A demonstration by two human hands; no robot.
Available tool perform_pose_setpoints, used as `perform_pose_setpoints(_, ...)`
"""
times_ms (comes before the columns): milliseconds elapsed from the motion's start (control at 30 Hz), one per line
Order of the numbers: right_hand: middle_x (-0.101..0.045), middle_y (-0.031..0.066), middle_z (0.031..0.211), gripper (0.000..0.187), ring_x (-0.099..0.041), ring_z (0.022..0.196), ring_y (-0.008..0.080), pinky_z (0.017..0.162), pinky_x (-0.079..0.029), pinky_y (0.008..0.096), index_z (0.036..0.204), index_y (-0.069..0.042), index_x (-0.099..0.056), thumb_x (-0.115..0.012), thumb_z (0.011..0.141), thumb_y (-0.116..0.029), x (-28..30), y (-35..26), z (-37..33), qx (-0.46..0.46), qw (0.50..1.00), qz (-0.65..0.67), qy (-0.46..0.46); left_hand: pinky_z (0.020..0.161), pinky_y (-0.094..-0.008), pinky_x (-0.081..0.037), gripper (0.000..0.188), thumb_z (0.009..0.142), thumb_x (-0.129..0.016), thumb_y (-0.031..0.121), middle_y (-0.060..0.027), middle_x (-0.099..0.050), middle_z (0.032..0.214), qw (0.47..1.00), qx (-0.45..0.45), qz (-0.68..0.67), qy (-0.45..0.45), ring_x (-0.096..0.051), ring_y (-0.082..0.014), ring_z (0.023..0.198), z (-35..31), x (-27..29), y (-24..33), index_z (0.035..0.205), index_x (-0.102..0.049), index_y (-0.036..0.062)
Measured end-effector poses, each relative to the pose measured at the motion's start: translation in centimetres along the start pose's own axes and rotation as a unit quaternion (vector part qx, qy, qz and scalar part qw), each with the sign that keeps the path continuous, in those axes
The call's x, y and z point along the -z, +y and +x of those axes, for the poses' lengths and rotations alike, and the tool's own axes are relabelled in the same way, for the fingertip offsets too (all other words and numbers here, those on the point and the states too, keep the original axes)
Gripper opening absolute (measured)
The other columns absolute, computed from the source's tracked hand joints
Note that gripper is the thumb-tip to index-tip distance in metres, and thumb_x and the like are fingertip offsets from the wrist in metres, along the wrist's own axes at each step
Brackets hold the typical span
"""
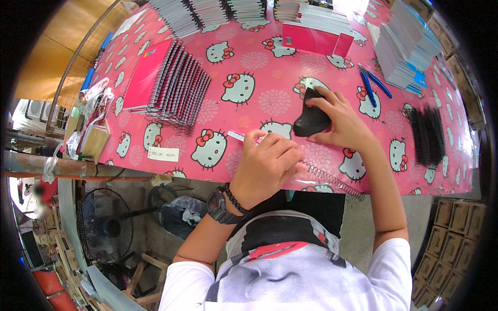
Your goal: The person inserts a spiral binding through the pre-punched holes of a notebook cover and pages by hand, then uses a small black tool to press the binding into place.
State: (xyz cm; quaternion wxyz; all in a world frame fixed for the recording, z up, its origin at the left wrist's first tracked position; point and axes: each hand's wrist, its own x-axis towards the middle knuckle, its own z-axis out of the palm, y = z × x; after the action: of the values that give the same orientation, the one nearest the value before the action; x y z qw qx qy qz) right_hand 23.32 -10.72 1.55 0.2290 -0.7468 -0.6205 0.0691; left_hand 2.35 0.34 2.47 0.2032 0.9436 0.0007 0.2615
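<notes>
The left hand [271, 161] of the person is closed, with the fingers bent, and it grips 1 end of a thin dark wire spiral coil [334, 181]. This coil comes out at the right side of the hand and runs toward the near edge of the table [249, 115], which has a glossy pink cover with white cat faces. A narrow white strip [236, 136] lies just beside the left fingertips; I cannot tell if they hold it. On the left wrist are a black watch [220, 208] and a black beaded bracelet [236, 202].

The right hand [343, 118] is gripping a black curved block [311, 122], with the thumb and the fingers around its right side. The block rests on the table, ahead of the coil.

Farther to the right are blue-handled pliers [370, 89] and a dense pile of black wire coils [428, 136]. Behind them stand stacked white and blue booklets [399, 57]. At the left there is a stack of pink spiral-bound notebooks [179, 85], and nearer, 1 small white paper label [163, 154].
</notes>
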Motion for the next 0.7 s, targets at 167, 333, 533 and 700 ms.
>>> perform_pose_setpoints(167,-0.048,0.0185,0.128,0.058,-0.047,0.116,0.0377,0.097,-0.040,0.0438,0.109,-0.012,-0.063,-0.079,0.061,-0.041,-0.5,0.3,-0.2,0.001,0.995,0.081,0.049,0.093,-0.0426,-0.029,0.029,0.075,-0.067,0.039,0.0024,-0.061,0.094,0.999,0.009,0.000,-0.039,-0.057,-0.0155,0.095,-0.4,0.2,-0.2,0.093,-0.061,0.0169)
perform_pose_setpoints(333,-0.057,0.0182,0.120,0.068,-0.052,0.113,0.0304,0.095,-0.040,0.0401,0.105,-0.006,-0.067,-0.069,0.066,-0.061,1.3,-0.4,-3.3,-0.044,0.890,0.453,-0.017,0.096,-0.0483,-0.023,0.030,0.064,-0.076,0.031,0.0037,-0.057,0.090,0.998,0.028,0.043,0.027,-0.054,-0.0173,0.094,-0.5,0.7,-1.0,0.087,-0.061,0.0173)
perform_pose_setpoints(533,-0.058,0.0181,0.117,0.063,-0.052,0.112,0.0284,0.095,-0.038,0.0393,0.102,-0.003,-0.067,-0.067,0.069,-0.057,0.3,-4.5,-4.1,-0.078,0.902,0.423,-0.020,0.097,-0.0490,-0.022,0.029,0.058,-0.079,0.029,0.0029,-0.056,0.081,0.998,0.049,0.023,0.042,-0.054,-0.0179,0.090,-1.1,0.8,-2.5,0.079,-0.062,0.0163)
perform_pose_setpoints(700,-0.058,0.0173,0.116,0.058,-0.054,0.108,0.0279,0.093,-0.040,0.0382,0.100,-0.004,-0.068,-0.071,0.066,-0.051,0.6,-3.9,-4.0,-0.020,0.907,0.421,-0.020,0.097,-0.0495,-0.022,0.030,0.057,-0.080,0.028,0.0028,-0.056,0.079,0.998,0.045,0.014,0.051,-0.054,-0.0179,0.088,-1.1,0.6,-2.5,0.078,-0.063,0.0161)
